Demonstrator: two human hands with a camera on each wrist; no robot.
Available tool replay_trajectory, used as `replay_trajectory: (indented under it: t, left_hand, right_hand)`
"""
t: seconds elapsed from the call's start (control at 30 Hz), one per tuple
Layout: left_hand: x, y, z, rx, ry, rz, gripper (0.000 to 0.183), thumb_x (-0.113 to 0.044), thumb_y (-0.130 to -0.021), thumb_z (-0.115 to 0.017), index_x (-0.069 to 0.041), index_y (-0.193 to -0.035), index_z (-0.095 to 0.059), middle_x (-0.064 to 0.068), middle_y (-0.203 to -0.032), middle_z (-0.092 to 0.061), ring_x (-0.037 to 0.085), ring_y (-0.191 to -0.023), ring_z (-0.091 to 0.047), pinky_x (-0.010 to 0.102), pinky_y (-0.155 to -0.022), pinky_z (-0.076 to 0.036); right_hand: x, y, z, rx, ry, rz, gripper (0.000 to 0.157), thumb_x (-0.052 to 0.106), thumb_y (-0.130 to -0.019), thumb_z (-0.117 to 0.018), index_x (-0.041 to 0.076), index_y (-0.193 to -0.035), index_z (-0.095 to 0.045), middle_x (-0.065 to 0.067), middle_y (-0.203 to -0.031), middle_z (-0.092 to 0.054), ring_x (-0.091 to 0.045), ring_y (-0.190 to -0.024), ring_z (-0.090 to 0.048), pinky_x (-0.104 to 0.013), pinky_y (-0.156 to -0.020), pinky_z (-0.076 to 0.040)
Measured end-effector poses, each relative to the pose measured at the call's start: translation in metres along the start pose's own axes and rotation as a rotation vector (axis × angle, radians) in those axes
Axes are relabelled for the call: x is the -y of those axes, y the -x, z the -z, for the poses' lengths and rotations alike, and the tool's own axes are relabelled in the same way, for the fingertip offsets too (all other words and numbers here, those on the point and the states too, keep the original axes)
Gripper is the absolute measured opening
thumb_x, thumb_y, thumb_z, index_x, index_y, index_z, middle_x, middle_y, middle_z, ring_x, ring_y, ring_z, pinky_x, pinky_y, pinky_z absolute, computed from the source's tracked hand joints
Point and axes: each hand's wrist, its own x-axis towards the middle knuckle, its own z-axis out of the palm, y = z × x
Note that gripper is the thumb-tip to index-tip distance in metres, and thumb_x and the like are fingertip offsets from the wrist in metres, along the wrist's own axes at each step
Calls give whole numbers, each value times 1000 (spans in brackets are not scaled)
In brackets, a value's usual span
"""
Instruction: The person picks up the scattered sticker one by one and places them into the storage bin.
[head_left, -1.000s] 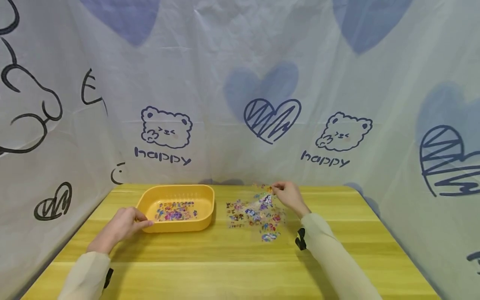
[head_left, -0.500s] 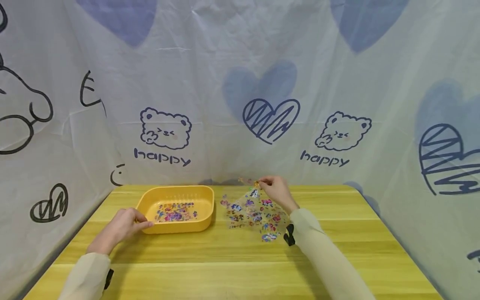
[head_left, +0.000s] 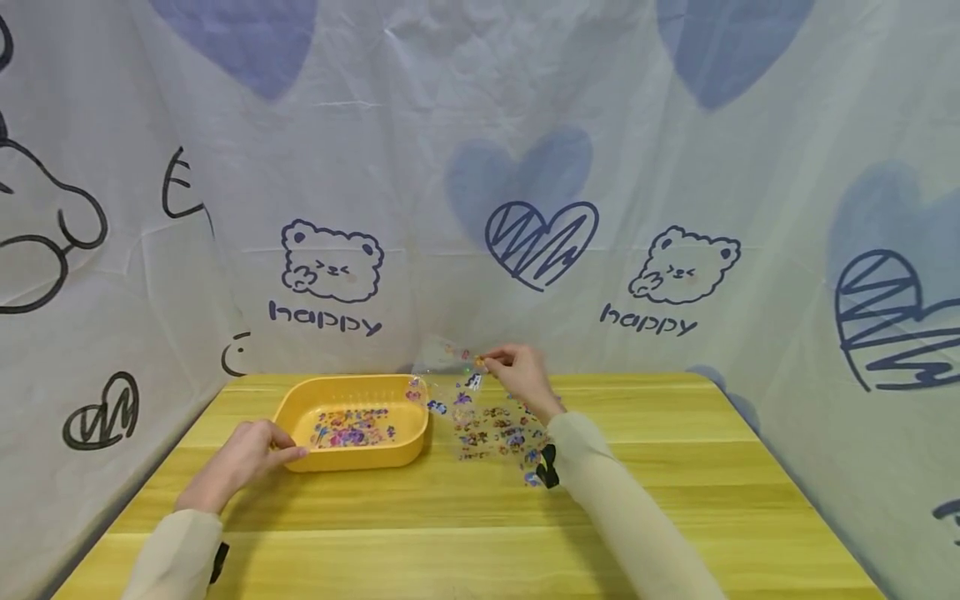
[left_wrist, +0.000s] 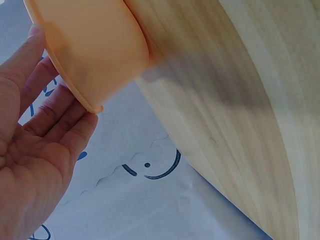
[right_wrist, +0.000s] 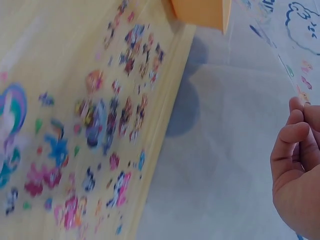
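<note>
In the head view, a yellow plastic tray (head_left: 367,459) stands on the left of the table, with colourful sticker sheets (head_left: 351,429) inside. My left hand (head_left: 238,462) grips its near left corner; the left wrist view has thumb and fingers on either side of the rim (left_wrist: 75,92). Right of the tray, my right hand (head_left: 521,377) pinches the edge of a clear sticker sheet (head_left: 453,392) printed with small bright figures. This sheet is raised and overlaps the tray's right end in the head view. Below it, more clear sticker sheets (head_left: 487,437) lie spread on the table.
The wooden table (head_left: 480,542) has yellow planks. Its far edge meets a pale cloth backdrop (head_left: 450,292) with hearts and bear drawings, which also hangs along both sides. Black bands (head_left: 547,465) sit at the cuffs of both light sleeves.
My right hand has moved left, drawing the clear sticker sheet up off the others and over to the tray's right end. My left hand has stayed at the tray corner.
</note>
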Motion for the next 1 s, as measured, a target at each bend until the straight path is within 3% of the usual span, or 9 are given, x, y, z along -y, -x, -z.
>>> replay_trajectory:
  t: [0.23, 0.37, 0.63, 1.0]
  left_hand:
    - [-2, -1, -1, 9, 6, 11, 28, -30, -87, -74, -2, -90, -78, 4, -82, -68, 17, -70, -48, 29, -61, -39]
    - [-2, -2, -2, 8, 4, 10, 27, -30, -87, -75, -3, -89, -78, 4, -82, -68, 17, -70, -48, 29, -61, -40]
    - [-2, -3, -1, 5, 0, 9, 27, -30, -87, -74, -3, -88, -78, 4, -81, -69, 17, -70, -49, 30, -62, -40]
    - [-2, 0, 1, -4, -5, 18, 27, -31, -86, -75, -4, -87, -78, 2, -79, -66, 17, -70, -48, 28, -61, -38]
  right_hand:
    - [5, -5, -18, 36, -46, -3, 15, 17, -95, -64, 14, -107, -72, -1, -97, -71, -14, -85, -64, -32, -73, -54]
    - [8, -6, -24, 36, -47, -6, 15, 19, -95, -65, 14, -107, -72, -1, -96, -71, -16, -82, -64, -32, -67, -53]
    - [10, -8, -34, 24, -12, 25, 14, 20, -95, -65, 13, -105, -72, -1, -96, -71, -16, -84, -65, -28, -71, -54]
    - [11, -10, -54, 46, -50, -16, 18, 18, -98, -60, 13, -112, -70, -1, -98, -68, -25, -95, -66, -28, -74, -54]
